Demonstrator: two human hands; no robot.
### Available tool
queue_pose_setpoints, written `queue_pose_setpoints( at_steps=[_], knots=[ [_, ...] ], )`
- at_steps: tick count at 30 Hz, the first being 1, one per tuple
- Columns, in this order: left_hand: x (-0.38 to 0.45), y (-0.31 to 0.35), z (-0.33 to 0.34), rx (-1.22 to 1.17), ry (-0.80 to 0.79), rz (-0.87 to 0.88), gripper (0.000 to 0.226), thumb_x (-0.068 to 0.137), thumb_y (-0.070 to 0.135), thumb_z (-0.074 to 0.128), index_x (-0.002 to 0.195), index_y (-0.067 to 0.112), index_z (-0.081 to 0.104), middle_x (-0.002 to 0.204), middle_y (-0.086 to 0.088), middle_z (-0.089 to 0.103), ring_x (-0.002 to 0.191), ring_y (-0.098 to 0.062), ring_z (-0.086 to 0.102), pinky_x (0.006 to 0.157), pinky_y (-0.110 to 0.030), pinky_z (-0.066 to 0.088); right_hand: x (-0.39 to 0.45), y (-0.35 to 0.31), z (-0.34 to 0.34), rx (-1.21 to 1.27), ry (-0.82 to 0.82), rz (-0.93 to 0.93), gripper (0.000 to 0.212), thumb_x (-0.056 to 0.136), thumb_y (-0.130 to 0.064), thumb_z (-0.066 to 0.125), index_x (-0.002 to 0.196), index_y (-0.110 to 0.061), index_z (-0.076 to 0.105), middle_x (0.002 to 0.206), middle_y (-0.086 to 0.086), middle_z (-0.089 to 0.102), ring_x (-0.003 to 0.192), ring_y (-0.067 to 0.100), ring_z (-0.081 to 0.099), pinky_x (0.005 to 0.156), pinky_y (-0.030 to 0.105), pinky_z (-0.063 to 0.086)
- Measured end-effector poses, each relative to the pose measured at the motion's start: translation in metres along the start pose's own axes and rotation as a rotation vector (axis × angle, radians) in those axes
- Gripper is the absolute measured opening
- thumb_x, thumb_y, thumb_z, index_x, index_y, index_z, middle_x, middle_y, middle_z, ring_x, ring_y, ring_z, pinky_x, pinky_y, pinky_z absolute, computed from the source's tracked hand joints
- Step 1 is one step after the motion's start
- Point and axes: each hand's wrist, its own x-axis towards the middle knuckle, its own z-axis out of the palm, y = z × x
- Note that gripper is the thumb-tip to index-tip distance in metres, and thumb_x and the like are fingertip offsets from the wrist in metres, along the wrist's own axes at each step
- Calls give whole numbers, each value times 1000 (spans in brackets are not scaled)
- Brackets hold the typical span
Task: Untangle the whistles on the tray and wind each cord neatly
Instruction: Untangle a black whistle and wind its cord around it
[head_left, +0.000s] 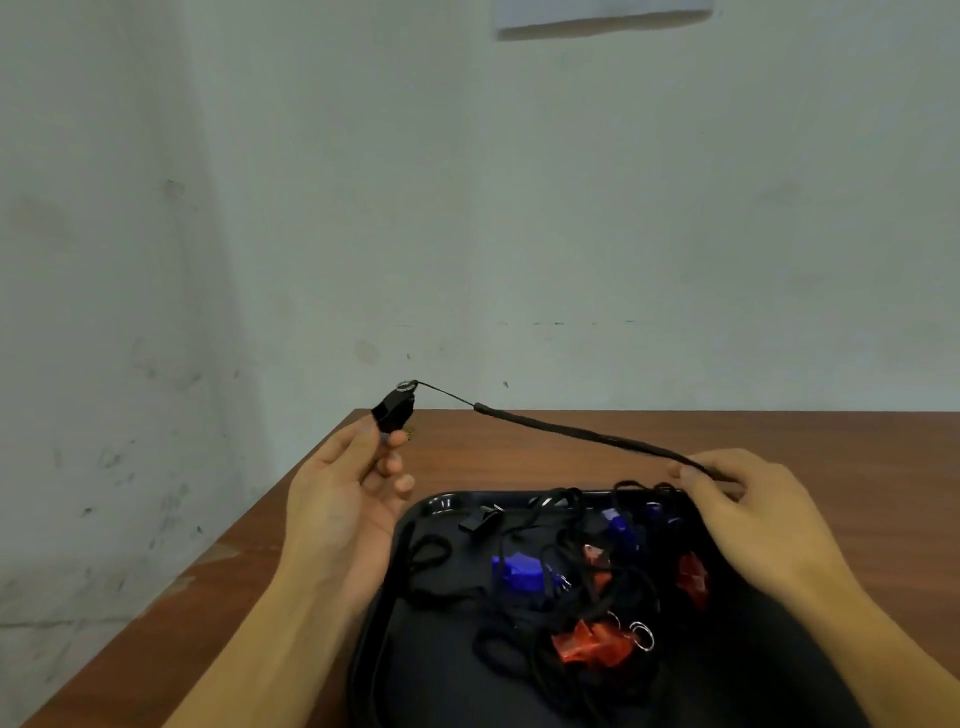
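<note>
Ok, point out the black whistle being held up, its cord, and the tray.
black whistle (393, 410), head view, middle of its body.
cord (571, 430), head view, the stretched thick part.
tray (434, 503), head view, far left rim corner.

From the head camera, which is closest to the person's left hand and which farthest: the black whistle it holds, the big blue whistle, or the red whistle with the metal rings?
1. Black whistle: pinched in the left hand, above the tray's far left corner.
2. Blue whistle: mid-tray, right of that hand.
3. Red whistle: farthest, near side of the tray.
</note>
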Motion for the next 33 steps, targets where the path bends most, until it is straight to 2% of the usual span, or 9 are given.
queue_pose_setpoints(
  at_steps=[6, 8, 13, 18, 22, 26, 28, 31, 33],
  knots=[
    [-1, -5, 3, 73, -53, -18, 17, 99, 12, 55, 86, 12, 67, 79, -6, 68, 62, -13, 52, 49, -23, 46, -1, -26, 4, 422, 49, 16, 28, 100, -13, 55, 84, -26, 74, 77, -11, 76, 74, 7, 69, 82, 29, 53],
    [-5, -8, 5, 81, -99, -46, 15, 98, 14, 57, 87, 17, 67, 80, -6, 69, 65, -15, 56, 52, -25, 49, -3, -36, 3, 449, 32, -13, 29, 104, -15, 48, 90, -23, 73, 67, -3, 71, 59, 9, 62, 70, 27, 52],
    [-15, -12, 10, 85, -155, -87, 12, 99, 16, 56, 91, 19, 65, 85, -6, 70, 76, -18, 65, 63, -29, 55, 13, -90, -15, 487, -23, -68, 30, 105, -30, 46, 95, -26, 74, 57, -5, 56, 46, 5, 43, 48, 23, 35],
    [-17, 3, 4, 31, -81, -93, 8, 98, 17, 59, 96, 18, 67, 89, -6, 71, 78, -19, 66, 63, -30, 56, 18, -155, -32, 984, -300, 49, 44, 106, -39, 42, 97, -11, 74, 59, -3, 49, 46, 7, 22, 38, 19, 17],
    [-20, 23, -5, 4, -37, -76, 7, 98, 20, 59, 101, 17, 65, 86, -4, 71, 75, -16, 65, 62, -28, 56, 0, -171, -3, 986, -443, 108, 46, 107, -40, 39, 91, -12, 73, 57, -4, 52, 48, 8, 21, 36, 19, 16],
    [-31, 30, -11, 38, -17, -64, 10, 100, 17, 57, 104, 15, 66, 90, -5, 73, 77, -17, 67, 66, -30, 55, -41, -147, 52, 771, -509, 262, 40, 107, -34, 41, 98, -10, 73, 70, 2, 66, 48, 10, 47, 43, 22, 40],
    [-35, 29, -16, 104, -7, -54, 10, 99, 17, 58, 103, 15, 67, 95, -6, 72, 80, -18, 66, 67, -32, 55, -61, -130, 72, 734, -593, 332, 42, 107, -37, 41, 104, -9, 72, 81, 6, 73, 61, 14, 63, 59, 28, 56],
    [-41, 26, -23, 147, 13, -70, 8, 99, 16, 59, 102, 16, 67, 94, -6, 71, 81, -19, 64, 66, -32, 54, -75, -108, 86, 672, -652, 295, 41, 108, -36, 39, 109, -10, 70, 94, 5, 77, 87, 18, 72, 88, 36, 56],
    [-44, 26, -25, 157, 19, -76, 9, 98, 15, 59, 102, 15, 68, 93, -7, 71, 79, -19, 63, 65, -32, 53, -75, -99, 84, 492, -636, 168, 40, 109, -33, 35, 107, -14, 70, 94, -2, 78, 97, 16, 72, 87, 28, 52]
  ],
)
